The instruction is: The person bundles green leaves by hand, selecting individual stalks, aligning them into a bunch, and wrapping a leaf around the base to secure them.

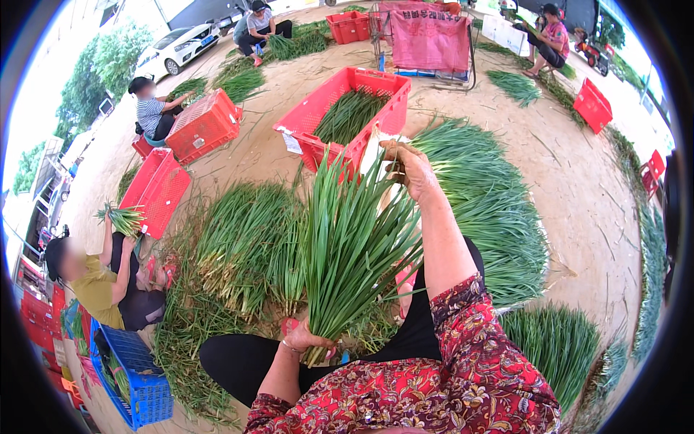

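the left hand [307, 338] grasps 1 bunch of green stalks [354, 246] near the base, fingers wrapped round it, above the ground [448, 105], with leaves fanning toward the near corner of a red crate [390, 108]. the right hand [413, 170] is raised near the leaf tips, fingers bent; i cannot tell whether they pinch anything. a left heap [249, 246] and a right heap [484, 217] flank the bunch. the step seems to be tidying it; next probably calls for a steady left grip while the right picks out strays.
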### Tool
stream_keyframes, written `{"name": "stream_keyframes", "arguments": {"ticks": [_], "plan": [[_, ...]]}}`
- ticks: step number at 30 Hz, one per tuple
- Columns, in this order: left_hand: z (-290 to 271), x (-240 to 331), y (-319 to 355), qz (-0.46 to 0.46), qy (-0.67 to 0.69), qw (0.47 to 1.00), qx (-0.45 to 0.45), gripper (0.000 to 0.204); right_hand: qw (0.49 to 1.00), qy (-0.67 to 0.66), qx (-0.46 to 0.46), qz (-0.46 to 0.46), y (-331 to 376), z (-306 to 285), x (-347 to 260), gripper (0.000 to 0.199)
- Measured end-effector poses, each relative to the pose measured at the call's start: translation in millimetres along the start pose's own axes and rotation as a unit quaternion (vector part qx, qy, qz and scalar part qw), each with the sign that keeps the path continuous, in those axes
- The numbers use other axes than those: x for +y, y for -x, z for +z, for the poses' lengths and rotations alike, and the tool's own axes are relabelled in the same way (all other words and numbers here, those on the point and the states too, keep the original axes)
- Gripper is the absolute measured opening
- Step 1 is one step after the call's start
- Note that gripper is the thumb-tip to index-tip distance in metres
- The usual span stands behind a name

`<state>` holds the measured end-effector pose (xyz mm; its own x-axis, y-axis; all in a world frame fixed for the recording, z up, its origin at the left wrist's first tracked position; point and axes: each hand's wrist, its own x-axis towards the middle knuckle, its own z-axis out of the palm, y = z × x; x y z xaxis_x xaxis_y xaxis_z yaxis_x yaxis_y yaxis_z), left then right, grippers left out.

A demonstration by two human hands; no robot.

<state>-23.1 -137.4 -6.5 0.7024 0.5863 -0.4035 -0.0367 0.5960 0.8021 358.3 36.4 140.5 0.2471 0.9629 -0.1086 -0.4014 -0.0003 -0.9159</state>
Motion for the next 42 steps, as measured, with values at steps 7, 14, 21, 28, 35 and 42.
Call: {"name": "stream_keyframes", "arguments": {"ticks": [7,14,21,28,35,42], "plan": [[1,2,-1,0.01,-0.001,1.0,-0.013,0.054,0.999,0.032,0.001,-0.034,-5,-5,11,0.012],[-5,-1,-5,0.041,-0.071,0.997,0.007,0.053,0.998,-0.015,0.037,-0.05,-13,-7,23,0.009],[-6,4,-1,0.049,-0.065,0.996,0.031,0.053,0.849,0.336,0.264,-0.311,-28,-17,30,0.01],[2,11,6,0.057,-0.12,0.988,0.076,0.054,0.972,-0.02,0.053,-0.229,8,13,-8,0.011],[3,1,-2,0.036,-0.124,0.989,0.078,0.049,0.963,0.191,-0.17,-0.09,22,60,20,0.02],[2,-2,-11,0.057,-0.191,0.978,0.062,0.045,0.891,0.423,-0.089,-0.137,1,33,38,0.041]]}}
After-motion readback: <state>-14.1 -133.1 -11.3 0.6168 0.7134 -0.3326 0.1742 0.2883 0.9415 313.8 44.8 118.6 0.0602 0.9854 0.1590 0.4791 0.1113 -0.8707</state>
